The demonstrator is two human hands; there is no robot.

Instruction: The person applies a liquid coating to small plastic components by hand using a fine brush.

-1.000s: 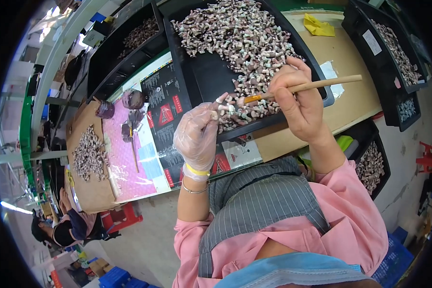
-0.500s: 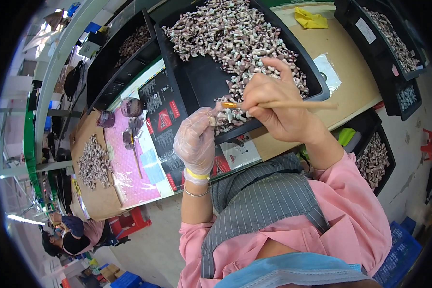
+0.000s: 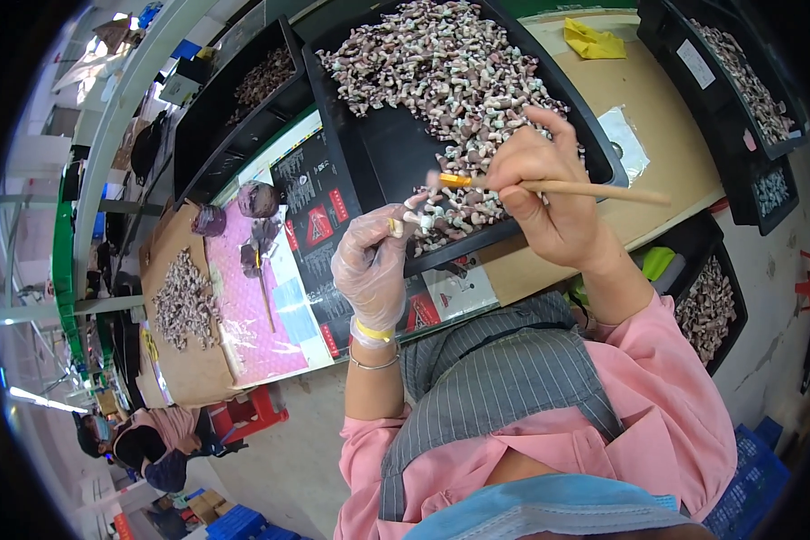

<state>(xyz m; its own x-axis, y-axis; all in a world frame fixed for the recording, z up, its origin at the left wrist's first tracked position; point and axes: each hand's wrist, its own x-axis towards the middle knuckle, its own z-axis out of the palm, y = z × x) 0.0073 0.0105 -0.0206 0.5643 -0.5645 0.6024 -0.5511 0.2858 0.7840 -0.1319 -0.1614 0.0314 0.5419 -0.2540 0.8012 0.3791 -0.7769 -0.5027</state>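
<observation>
My left hand (image 3: 369, 270), in a clear plastic glove, pinches a small pale figurine-like piece (image 3: 411, 217) at the tray's near left corner; its exact kind is too small to tell. In my bare right hand (image 3: 549, 198) is a paintbrush (image 3: 594, 190) with a wooden handle and a metal ferrule. Its bristles point left, just above and apart from the small piece. Beneath both hands stands a black tray (image 3: 369, 162), heaped with many similar pale and brownish pieces (image 3: 450, 72); the tray's left part shows bare bottom.
Left lie a pink sheet (image 3: 243, 337) with two dark-stained pots (image 3: 258, 200), a second brush (image 3: 266, 297) and a pile of pieces (image 3: 185, 301). More black bins (image 3: 243, 108) flank the table. A yellow cloth (image 3: 594, 40) lies behind. A co-worker (image 3: 144, 441) is at far left.
The brush has drawn back to the right, away from the small piece it was touching or nearly touching. The left hand keeps its pinch. The view has shifted slightly.
</observation>
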